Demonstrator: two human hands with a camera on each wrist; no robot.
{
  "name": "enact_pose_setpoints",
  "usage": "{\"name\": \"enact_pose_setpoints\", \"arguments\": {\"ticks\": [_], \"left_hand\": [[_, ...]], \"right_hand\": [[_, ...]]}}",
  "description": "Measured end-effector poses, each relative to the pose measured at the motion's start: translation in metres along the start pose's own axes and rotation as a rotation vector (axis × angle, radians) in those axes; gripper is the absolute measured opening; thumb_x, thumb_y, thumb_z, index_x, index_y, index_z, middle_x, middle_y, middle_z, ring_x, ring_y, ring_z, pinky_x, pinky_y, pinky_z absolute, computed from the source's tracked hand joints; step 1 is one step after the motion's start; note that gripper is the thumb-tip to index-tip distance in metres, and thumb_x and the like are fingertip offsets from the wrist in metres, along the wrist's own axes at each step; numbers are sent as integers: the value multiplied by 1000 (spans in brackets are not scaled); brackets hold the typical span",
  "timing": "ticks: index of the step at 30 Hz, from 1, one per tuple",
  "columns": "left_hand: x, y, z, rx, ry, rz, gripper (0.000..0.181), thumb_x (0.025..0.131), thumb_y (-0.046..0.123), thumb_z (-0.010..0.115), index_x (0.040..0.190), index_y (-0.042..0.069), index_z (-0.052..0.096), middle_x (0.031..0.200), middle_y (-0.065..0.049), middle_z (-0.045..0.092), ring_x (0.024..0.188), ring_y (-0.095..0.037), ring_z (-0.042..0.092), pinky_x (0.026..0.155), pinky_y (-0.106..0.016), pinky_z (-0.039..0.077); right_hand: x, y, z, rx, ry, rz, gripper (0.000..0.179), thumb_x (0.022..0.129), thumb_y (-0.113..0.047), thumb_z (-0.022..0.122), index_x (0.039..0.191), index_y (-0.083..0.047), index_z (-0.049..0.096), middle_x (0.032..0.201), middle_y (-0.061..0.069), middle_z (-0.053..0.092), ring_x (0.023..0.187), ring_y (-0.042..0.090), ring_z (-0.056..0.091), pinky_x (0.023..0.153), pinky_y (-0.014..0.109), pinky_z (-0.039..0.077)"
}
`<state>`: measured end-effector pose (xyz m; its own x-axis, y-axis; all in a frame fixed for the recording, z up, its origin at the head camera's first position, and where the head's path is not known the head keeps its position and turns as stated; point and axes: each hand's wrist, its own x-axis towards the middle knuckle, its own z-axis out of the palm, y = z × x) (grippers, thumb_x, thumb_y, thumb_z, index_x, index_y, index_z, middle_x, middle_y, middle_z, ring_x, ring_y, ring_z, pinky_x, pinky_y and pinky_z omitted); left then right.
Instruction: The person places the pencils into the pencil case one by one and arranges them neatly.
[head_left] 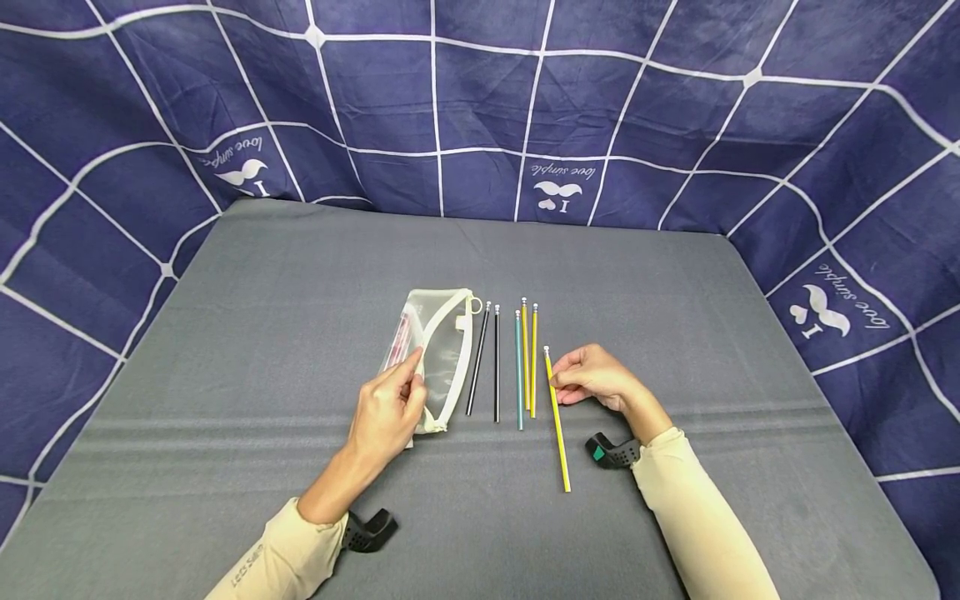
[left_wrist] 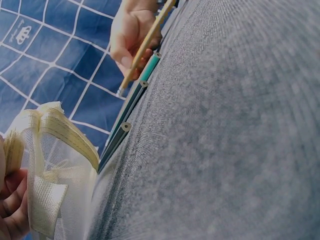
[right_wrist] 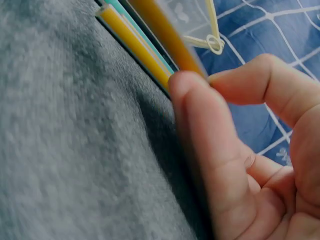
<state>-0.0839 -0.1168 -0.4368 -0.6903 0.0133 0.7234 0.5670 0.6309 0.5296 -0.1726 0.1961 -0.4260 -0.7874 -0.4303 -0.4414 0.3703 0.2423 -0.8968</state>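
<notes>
My right hand [head_left: 596, 377] pinches a yellow pencil [head_left: 558, 433] between thumb and fingertips, its eraser end pointing away from me. In the right wrist view this pencil crosses above another yellow pencil [right_wrist: 135, 42] on the cloth. My left hand [head_left: 386, 410] grips the near-left edge of a translucent mesh pencil case [head_left: 448, 362] with cream trim. The left wrist view shows the case's cream edge [left_wrist: 70, 132] raised beside those curled fingers. Between the hands lie two black pencils [head_left: 497, 367], a teal pencil [head_left: 519, 375] and two yellow pencils [head_left: 533, 367], roughly side by side.
A grey cloth-covered table [head_left: 300, 292] lies under everything. Blue curtains [head_left: 480, 100] with white lines hang at its back and sides. Black wrist straps [head_left: 611, 452] stick out beneath both forearms. Something with red markings [head_left: 400, 337] shows at the case's left side.
</notes>
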Motion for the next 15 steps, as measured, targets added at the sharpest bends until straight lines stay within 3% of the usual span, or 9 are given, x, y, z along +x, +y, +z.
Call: {"name": "enact_pose_setpoints", "arguments": {"ticks": [7, 15], "left_hand": [[-1, 1, 1, -1, 1, 1, 36, 80, -6, 56, 114, -13, 67, 66, -3, 56, 53, -8, 48, 47, -22, 41], [0, 0, 1, -7, 6, 1, 37, 80, -7, 56, 114, -13, 67, 66, -3, 57, 53, -8, 49, 47, -22, 42]], "right_hand": [[2, 3, -5, 86, -22, -24, 7, 80, 8, 60, 86, 5, 63, 66, 8, 65, 58, 12, 66, 57, 24, 56], [6, 0, -8, 177, -28, -98, 15, 83, 12, 54, 83, 1, 64, 67, 6, 65, 57, 10, 64, 56, 21, 54]]}}
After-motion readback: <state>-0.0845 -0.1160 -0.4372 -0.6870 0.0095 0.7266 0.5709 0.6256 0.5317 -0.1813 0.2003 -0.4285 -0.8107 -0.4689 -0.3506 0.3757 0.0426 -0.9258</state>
